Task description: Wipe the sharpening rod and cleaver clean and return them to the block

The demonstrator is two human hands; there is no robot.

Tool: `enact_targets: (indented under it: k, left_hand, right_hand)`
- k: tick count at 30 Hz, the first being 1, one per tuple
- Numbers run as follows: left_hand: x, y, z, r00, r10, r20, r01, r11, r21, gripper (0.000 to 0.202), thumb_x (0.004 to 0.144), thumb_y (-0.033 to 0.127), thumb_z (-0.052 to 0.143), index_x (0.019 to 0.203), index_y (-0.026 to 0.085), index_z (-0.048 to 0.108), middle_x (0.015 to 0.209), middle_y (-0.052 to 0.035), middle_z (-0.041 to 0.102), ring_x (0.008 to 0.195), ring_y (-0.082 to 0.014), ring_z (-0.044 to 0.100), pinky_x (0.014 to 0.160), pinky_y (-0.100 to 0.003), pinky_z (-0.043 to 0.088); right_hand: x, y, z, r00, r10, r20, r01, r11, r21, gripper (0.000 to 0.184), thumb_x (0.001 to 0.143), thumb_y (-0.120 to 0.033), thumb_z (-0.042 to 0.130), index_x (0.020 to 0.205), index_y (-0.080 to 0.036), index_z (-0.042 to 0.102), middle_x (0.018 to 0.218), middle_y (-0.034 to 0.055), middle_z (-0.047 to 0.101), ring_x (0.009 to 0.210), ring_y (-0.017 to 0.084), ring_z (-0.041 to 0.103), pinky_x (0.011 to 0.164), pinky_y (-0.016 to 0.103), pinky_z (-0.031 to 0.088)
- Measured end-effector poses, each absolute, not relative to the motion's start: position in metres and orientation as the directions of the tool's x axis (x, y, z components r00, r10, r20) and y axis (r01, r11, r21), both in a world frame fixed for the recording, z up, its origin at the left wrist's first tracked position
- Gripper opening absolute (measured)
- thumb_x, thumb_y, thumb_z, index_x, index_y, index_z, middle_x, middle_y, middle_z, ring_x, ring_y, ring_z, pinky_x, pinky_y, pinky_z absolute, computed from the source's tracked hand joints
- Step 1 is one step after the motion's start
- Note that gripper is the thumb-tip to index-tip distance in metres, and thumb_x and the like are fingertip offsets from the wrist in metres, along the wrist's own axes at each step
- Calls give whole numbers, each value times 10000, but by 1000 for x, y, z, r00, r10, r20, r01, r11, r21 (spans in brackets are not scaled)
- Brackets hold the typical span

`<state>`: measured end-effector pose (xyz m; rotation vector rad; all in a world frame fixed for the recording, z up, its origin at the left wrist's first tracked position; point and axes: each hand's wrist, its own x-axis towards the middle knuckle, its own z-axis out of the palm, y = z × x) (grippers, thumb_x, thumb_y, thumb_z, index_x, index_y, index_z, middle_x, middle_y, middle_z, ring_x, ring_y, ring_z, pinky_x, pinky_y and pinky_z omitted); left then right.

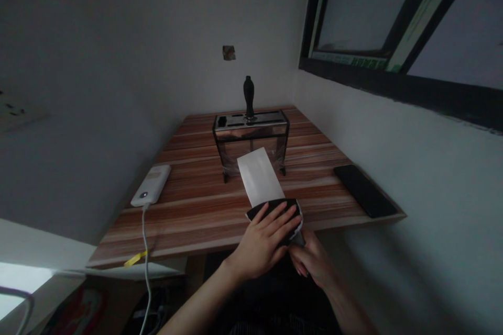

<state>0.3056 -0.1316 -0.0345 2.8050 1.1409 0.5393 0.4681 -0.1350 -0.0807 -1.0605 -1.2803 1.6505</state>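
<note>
A white flat rectangular blade (259, 175) lies on the wooden table (196, 209) and points away from me. Its near end is wrapped in a dark cloth (293, 205) with a pale edge. My left hand (265, 241) lies flat on this cloth, fingers stretched out. My right hand (312, 261) is just off the table's near edge, below and right of the cloth. Its fingers are curled around a dark handle (300, 239) that comes out from under the cloth; most of the handle is hidden.
Behind the blade stands a clear knife block (251, 136) with one black handle (249, 95) sticking up. A white power bank (151, 185) with a white cable (146, 256) lies at the left, a black phone (364, 190) at the right edge. Walls close in on both sides.
</note>
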Motion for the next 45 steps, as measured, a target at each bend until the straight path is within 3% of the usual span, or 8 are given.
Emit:
enact_targets:
  k: [15,26,32,45]
  left_hand:
    - [303,-130,-31,680,679,276,638,-734,234,606,886,204,429,1455,232,221,1505,-34,304,1422,-189,148,1149,-455,139]
    - [294,-119,-25,622,735,270,715,-674,187,584,923,220,424,1460,263,198,1538,-2,214,1432,-189,86,1155,-453,126]
    - [278,-100,-18,538,778,324,783,-604,150,576,934,217,405,1467,245,189,1543,-31,201,1432,-199,85,1154,-454,109]
    - [251,-55,-4,347,793,500,857,-485,175,522,942,227,364,1450,220,247,1538,-53,223,1432,-191,87,1152,-462,96]
  right_hand:
    - [467,-136,-83,-319,934,-162,-90,-201,-976,285,727,-423,623,797,-211,446,329,-144,365,241,52,287,292,161,251]
    - [465,-135,-75,-395,904,-163,-95,-216,-972,382,748,-497,640,908,-192,477,419,-136,385,252,30,278,277,148,259]
    - [463,-137,-78,-422,891,-167,-91,-225,-970,360,751,-491,640,843,-193,460,512,-116,423,257,9,283,269,144,239]
    - [463,-138,-80,-477,863,-167,-75,-229,-970,346,765,-468,637,839,-191,443,439,-139,365,250,20,279,267,141,215]
